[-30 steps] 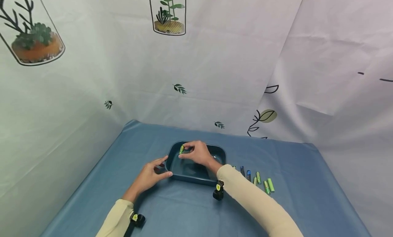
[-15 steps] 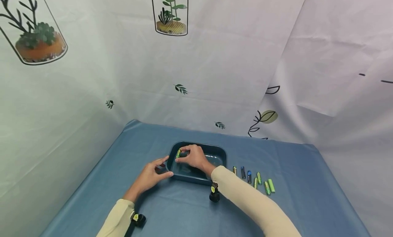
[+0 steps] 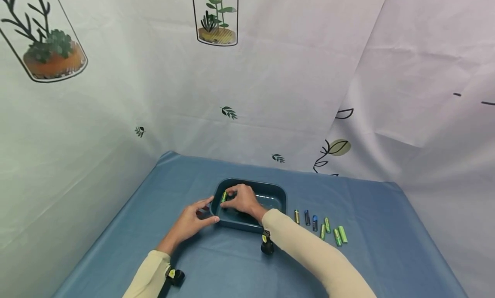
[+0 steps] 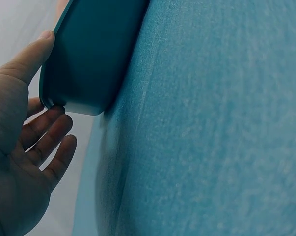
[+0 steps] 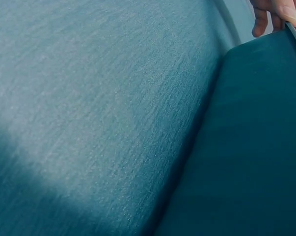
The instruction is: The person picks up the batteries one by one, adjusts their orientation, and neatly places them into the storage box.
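A dark teal tray (image 3: 236, 224) sits on the blue cloth, rounded at its corners. My right hand (image 3: 244, 199) reaches over its left part and pinches a green battery (image 3: 224, 197) between thumb and fingers, inside the tray near the left wall. At the tray's left end, my left hand (image 3: 188, 220) touches the rim with its thumb and fingers spread around the near-left corner. The left wrist view has the thumb straight against the rim of the tray (image 4: 94, 54), the other fingers loosely bent. The right wrist view leaves the battery out of sight.
To the right of the tray lie several loose batteries, among them a dark blue one (image 3: 315, 223), a light green one (image 3: 342, 234) and a gold one (image 3: 296, 217). Blue cloth (image 3: 228, 263) covers the table. A white printed sheet (image 3: 185, 96) hangs behind.
My right hand has moved a little left and down inside the tray, bringing the green battery close to the left wall. The left hand stays at the tray's corner.
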Action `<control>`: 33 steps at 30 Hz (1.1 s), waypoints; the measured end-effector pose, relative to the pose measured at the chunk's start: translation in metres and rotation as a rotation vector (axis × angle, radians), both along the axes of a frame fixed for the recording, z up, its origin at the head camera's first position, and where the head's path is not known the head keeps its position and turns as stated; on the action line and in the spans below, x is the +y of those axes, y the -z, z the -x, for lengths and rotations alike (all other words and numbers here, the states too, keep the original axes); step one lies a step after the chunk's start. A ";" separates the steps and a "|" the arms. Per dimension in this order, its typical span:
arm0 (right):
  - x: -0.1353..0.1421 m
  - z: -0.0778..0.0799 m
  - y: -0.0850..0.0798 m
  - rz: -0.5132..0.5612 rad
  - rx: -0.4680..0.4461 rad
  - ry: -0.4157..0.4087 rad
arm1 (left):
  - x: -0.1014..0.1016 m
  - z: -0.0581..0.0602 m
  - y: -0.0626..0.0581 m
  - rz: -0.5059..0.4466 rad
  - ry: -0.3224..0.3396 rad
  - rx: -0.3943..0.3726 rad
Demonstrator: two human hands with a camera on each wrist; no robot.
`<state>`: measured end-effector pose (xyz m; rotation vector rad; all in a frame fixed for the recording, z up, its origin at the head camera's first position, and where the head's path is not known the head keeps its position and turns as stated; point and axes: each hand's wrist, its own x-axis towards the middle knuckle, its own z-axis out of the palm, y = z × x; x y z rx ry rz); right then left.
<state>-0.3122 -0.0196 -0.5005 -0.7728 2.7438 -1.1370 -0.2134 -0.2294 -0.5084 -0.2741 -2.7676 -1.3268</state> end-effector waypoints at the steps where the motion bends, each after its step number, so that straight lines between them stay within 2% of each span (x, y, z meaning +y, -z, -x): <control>1: -0.001 0.000 -0.001 -0.008 0.003 0.002 | 0.000 0.000 0.000 -0.002 -0.002 0.003; 8: -0.003 0.000 0.003 -0.042 -0.024 0.024 | -0.001 0.001 0.002 0.005 0.005 0.015; 24: -0.006 -0.005 0.003 -0.061 -0.008 0.010 | 0.000 0.000 0.001 -0.011 0.016 0.013; 33: 0.018 -0.011 -0.011 -0.010 0.038 -0.035 | -0.002 0.002 0.003 0.005 0.017 0.009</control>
